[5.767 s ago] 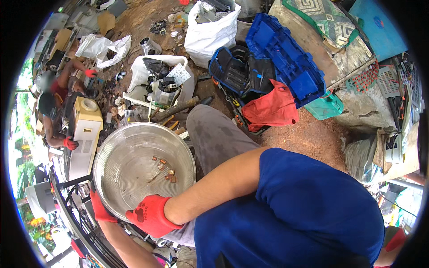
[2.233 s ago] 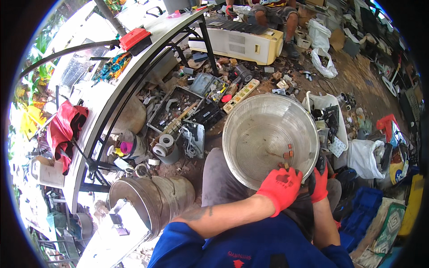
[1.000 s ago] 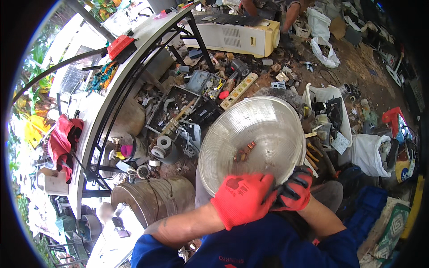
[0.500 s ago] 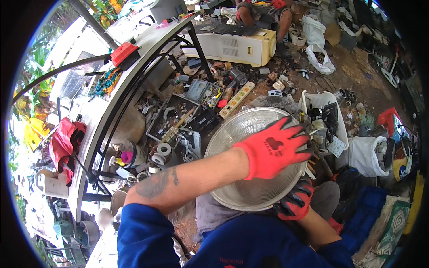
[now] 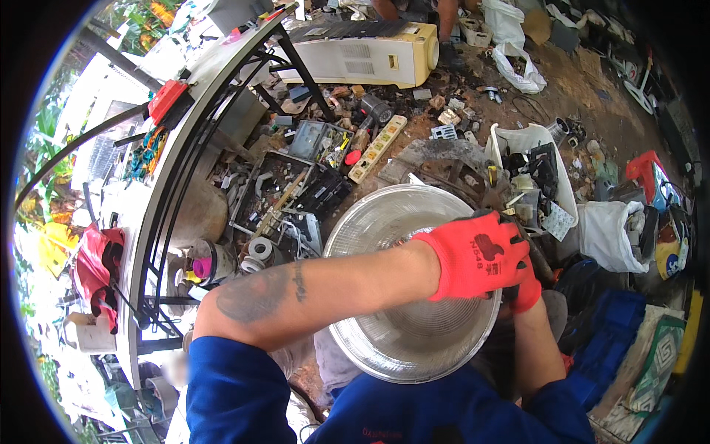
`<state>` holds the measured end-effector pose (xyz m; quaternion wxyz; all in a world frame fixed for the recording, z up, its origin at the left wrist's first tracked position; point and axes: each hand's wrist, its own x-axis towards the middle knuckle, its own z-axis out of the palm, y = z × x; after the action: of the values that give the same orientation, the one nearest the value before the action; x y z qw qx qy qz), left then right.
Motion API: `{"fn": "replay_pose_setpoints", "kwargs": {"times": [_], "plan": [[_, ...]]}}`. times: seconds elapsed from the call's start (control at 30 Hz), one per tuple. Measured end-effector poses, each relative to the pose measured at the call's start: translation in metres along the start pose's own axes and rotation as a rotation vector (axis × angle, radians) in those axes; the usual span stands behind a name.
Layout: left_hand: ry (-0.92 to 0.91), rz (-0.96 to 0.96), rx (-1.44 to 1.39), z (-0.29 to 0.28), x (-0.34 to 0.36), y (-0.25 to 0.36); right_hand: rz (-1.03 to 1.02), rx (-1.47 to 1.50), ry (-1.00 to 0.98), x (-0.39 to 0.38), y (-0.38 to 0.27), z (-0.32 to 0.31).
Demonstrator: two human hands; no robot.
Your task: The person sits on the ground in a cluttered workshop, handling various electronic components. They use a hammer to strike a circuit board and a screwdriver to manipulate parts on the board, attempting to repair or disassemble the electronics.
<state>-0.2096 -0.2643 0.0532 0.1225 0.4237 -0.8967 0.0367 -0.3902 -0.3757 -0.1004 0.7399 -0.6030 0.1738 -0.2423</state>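
Note:
A wide, round, ribbed lamp shade (image 5: 373,222), translucent and silvery, lies tilted over my lap with its hollow upward. My left hand (image 5: 475,257), in a red glove with dark fingertips, reaches across it, the fingers bent over the right part of its rim. Below and beside it, my right hand (image 5: 528,291) in a matching glove is at the same right edge. Most of the right fingers are hidden behind the left hand; the part that shows is closed at the rim.
A long table (image 5: 174,159) with dark legs runs along the left. Ahead lie a yellowed power strip (image 5: 379,150), a dark tray of parts (image 5: 277,196) and a white appliance casing (image 5: 362,59). At right stand a white bin (image 5: 566,185) and a white sack (image 5: 610,237). Another person's legs show far ahead.
My left hand has moved right, from lying spread over the hollow to curling at the right rim. My right hand has come up the right edge beside it. The shade has shifted slightly nearer and left.

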Motion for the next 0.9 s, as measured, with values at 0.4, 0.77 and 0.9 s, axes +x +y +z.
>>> {"fn": "replay_pose_setpoints", "kwargs": {"times": [0.4, 0.77, 0.9], "plan": [[-0.123, 0.120, -0.027, -0.007, 0.013, -0.008, 0.152, 0.328, -0.344, 0.077, -0.023, 0.036], [-0.138, -0.123, 0.100, -0.014, -0.016, -0.053, 0.099, 0.036, -0.392, 0.083, -0.006, 0.027], [-0.222, -0.163, 0.132, -0.013, -0.016, -0.053, 0.279, 0.094, -0.342, 0.085, -0.013, 0.036]]}}
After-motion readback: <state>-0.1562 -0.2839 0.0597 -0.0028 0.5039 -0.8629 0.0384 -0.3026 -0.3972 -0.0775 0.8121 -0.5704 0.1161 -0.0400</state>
